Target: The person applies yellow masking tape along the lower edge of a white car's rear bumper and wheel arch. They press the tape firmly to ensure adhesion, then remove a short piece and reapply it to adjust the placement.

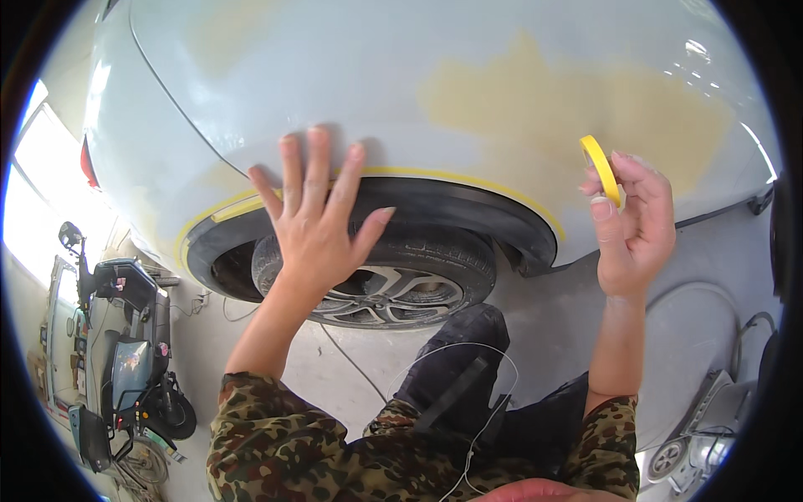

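A light grey car panel (pixel 351 75) curves over a black wheel arch (pixel 502 226). My left hand (pixel 318 226) lies with fingers spread on the panel's lower edge, over the top left of the arch. Yellow masking tape (pixel 477 180) follows the rim of the arch on both sides of that hand; the part beneath the palm is hidden. To the right, my right hand (pixel 644 222) pinches a narrow roll of yellow masking tape (pixel 600 170) between thumb and fingers, in front of a large tan sanded patch (pixel 535 100).
Inside the arch sits a wheel (pixel 385 293) with a silver rim. A scooter (pixel 130 360) stands at the left. Grey wheeled equipment (pixel 703 427) and a hose (pixel 711 289) are on the floor at the right. A thin white cable (pixel 510 368) loops across my legs.
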The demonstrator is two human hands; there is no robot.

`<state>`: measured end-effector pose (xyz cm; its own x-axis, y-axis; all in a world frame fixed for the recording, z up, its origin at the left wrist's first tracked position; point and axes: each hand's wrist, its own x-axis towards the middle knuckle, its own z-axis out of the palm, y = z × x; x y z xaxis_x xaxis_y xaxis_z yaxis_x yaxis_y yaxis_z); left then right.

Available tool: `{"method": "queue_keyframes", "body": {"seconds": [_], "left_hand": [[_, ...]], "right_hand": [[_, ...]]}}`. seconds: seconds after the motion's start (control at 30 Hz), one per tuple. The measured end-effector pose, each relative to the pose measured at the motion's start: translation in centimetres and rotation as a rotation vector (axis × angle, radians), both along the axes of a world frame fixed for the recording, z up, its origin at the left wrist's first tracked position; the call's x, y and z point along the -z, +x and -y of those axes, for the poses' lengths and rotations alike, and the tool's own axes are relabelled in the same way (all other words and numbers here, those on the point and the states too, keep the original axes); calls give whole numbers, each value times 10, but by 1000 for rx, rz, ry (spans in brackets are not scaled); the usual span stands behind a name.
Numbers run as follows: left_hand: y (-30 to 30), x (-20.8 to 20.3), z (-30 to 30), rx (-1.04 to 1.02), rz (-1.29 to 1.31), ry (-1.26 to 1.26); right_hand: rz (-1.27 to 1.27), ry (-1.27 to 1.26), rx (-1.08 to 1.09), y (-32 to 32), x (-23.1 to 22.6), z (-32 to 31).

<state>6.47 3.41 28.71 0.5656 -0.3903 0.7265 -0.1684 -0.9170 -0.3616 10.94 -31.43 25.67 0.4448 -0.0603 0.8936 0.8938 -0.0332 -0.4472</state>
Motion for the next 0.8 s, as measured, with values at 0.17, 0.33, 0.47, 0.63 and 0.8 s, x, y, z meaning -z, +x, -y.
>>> {"method": "queue_keyframes", "body": {"seconds": [0.17, 0.33, 0.47, 0.63, 0.8], "left_hand": [[10, 0, 58, 390, -191, 16], [7, 16, 99, 931, -196, -456], [14, 29, 111, 1091, -466, -1030], [20, 33, 112, 1143, -401, -1016], [22, 31, 114, 1052, -280, -905]], "right_hand": [[44, -8, -185, 3, 2, -7], [11, -13, -254, -3, 8, -13], [190, -99, -274, 4, 6, -17], [293, -309, -115, -1, -3, -25], [298, -332, 89, -13, -8, -39]]}}
